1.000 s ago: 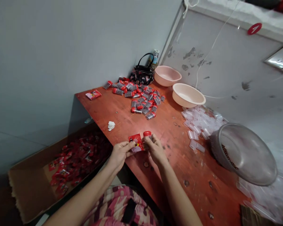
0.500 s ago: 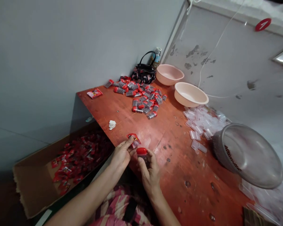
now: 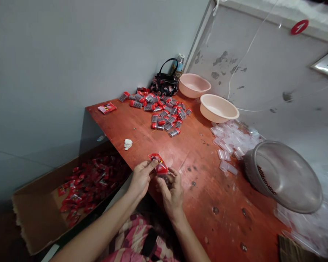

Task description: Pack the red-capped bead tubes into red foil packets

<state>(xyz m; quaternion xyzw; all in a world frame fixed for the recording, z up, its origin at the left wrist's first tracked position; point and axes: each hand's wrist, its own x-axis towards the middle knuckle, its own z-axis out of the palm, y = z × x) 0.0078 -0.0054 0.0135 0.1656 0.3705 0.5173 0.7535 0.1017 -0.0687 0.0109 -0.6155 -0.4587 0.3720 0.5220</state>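
Two grasps, lower centre: we pinch red foil sachet (image 3: pixel 155 159) in left hand (image 3: pixel 142 178), red-capped clear tube (image 3: pixel 164 176) in right hand (image 3: pixel 172 194).

Left fingers (image 3: pixel 147 166) and right fingers (image 3: pixel 164 187) hold red sachet (image 3: pixel 157 161) against red-capped vial (image 3: pixel 162 169) above wooden counter (image 3: pixel 207 189); cardboard box (image 3: pixel 38 214) of red sachets left of fingers, heap of capped vials (image 3: pixel 164 112) beyond, clear plastic tubes (image 3: pixel 231 140) right.

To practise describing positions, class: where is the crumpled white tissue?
In the head view, the tissue lies on the wooden table, beyond the left hand and near the cardboard box.
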